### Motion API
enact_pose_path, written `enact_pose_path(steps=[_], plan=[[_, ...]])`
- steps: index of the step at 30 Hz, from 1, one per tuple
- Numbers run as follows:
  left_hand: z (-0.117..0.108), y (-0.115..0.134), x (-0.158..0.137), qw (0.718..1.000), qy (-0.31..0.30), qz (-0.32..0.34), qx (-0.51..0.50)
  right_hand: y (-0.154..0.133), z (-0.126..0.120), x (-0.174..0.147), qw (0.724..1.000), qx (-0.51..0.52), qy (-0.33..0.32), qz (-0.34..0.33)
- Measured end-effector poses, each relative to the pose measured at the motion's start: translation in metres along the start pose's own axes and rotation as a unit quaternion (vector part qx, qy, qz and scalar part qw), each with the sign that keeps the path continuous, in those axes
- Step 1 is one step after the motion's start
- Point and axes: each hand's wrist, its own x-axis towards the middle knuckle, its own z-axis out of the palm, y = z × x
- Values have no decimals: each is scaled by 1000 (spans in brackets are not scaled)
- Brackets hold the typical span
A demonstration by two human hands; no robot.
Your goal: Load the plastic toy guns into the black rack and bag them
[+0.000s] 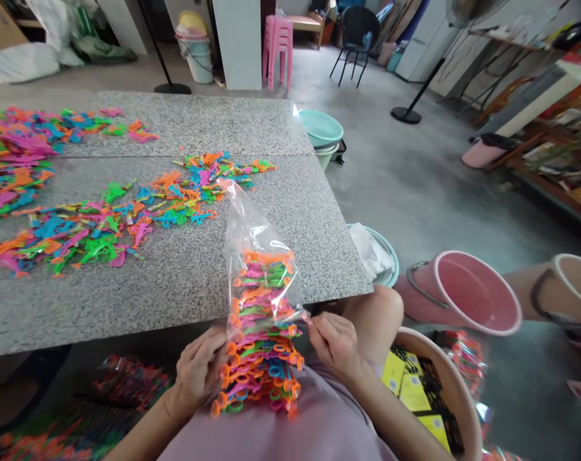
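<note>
A clear plastic bag (259,234) lies partly over the table edge, its narrow closed end pointing away from me. Neat rows of small bright plastic toys (265,349), with round orange, pink, green and blue parts, are stacked at my lap and reach up inside the bag. My left hand (201,363) is closed on the bag's left edge, beside the stack, with some fingertips hidden. At the other side, my right hand (334,338) pinches the bag's right edge and pulls it outward. The toys' exact kind is too small to tell.
Loose colourful toys (98,227) are spread over the left and middle of the speckled stone table (184,288). On the right stand a pink bucket (477,291) and a tub (467,390) holding yellow cards. Filled bags (131,384) lie below the table.
</note>
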Motion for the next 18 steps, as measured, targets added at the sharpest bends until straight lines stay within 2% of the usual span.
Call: enact_pose_path(steps=[2, 5, 12, 14, 18], plan=[[3, 1, 7, 1000, -18, -12, -7, 0, 2, 8, 999, 9, 24, 33], [6, 1, 12, 1000, -27, -5, -14, 1, 4, 15, 999, 19, 17, 23], [-4, -8, 1, 998, -46, 41, -20, 0, 0, -5, 986, -23, 46, -159], [-12, -14, -1, 996, -61, 66, -27, -3, -7, -12, 981, -34, 26, -191], [-28, -14, -9, 983, -111, 145, -34, -12, -20, -22, 970, -39, -56, -235]])
